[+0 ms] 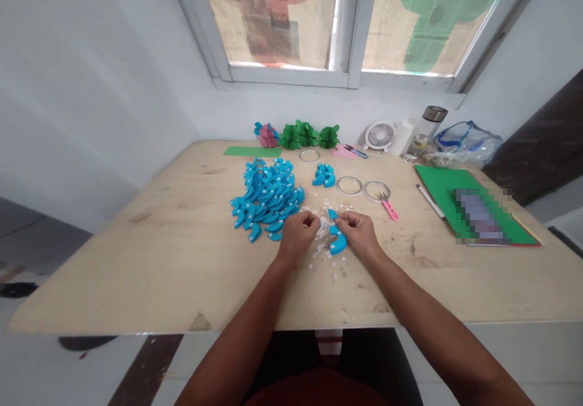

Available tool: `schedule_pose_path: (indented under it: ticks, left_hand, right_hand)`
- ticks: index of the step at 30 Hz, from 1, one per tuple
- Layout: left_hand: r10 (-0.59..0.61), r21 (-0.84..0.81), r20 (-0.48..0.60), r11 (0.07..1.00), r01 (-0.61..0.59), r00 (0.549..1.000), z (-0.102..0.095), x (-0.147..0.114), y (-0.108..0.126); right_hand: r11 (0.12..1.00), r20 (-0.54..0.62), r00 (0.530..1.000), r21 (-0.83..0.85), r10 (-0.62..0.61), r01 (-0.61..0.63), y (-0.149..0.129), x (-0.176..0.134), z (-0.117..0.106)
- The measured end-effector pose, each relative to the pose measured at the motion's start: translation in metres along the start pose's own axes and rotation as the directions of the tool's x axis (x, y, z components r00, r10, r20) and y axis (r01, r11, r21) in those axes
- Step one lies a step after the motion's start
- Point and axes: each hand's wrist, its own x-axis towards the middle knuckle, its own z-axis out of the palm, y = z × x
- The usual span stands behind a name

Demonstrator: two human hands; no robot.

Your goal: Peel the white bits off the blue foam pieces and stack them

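Observation:
My right hand [361, 233] pinches a blue curved piece [333, 214] between thumb and fingertips. Just below it on the table lies a second blue curved piece [337, 244] with small white squares on it. To the left, my left hand [299, 232] is closed in a pinch a short way from the held piece; whatever sits in its fingertips is too small to make out. Between and below the hands are scattered small white bits [324, 227]. A large heap of blue curved pieces [271, 190], many with white squares, lies beyond my left hand.
Behind are a small blue stack [323, 175], tape rolls [349, 185], pink-handled snips [388, 206] and folded green paper shapes [304, 134]. A white fan [380, 135] and a bottle [425, 132] stand by the wall. Green sheets [444, 184] and a pen [430, 201] lie right.

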Motion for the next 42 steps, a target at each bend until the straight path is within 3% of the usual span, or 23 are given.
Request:
schedule_pose_path:
  ticks: [4, 11, 15, 19, 25, 31, 42]
  left_hand:
    - [0.032, 0.017, 0.083, 0.999, -0.033, 0.996, -0.001, -0.002, 0.002]
    - [-0.018, -0.227, 0.064, 0.973, 0.032, 0.998, 0.005, -0.004, 0.002]
    - [-0.144, -0.521, 0.222, 0.819, 0.242, 0.964, 0.01, -0.003, 0.003]
    - [-0.197, -0.634, 0.328, 0.679, 0.37, 0.924, 0.011, -0.003, 0.005]
    - [-0.191, -0.695, 0.372, 0.591, 0.409, 0.908, 0.011, -0.004, 0.005]
    - [-0.214, -0.714, 0.362, 0.562, 0.418, 0.907, 0.01, -0.004, 0.006]
    - [-0.188, -0.715, 0.39, 0.555, 0.425, 0.901, 0.007, -0.004, 0.005]
  right_hand:
    - [0.999, -0.021, 0.999, -0.012, -0.035, 0.035, -0.002, -0.001, 0.0]
    - [0.997, -0.04, 0.998, -0.052, -0.054, 0.052, -0.003, -0.003, 0.001]
    - [0.992, -0.01, 0.996, -0.09, -0.085, 0.084, -0.008, -0.006, 0.002]
    - [0.985, 0.005, 0.992, -0.122, -0.122, 0.122, -0.012, -0.009, 0.005]
    - [0.989, 0.001, 0.993, -0.087, -0.119, 0.118, -0.012, -0.009, 0.007]
    - [0.993, 0.035, 0.998, 0.104, -0.052, 0.048, -0.012, -0.008, 0.007]
    - [0.973, 0.038, 0.999, 0.231, 0.004, -0.013, -0.009, -0.006, 0.007]
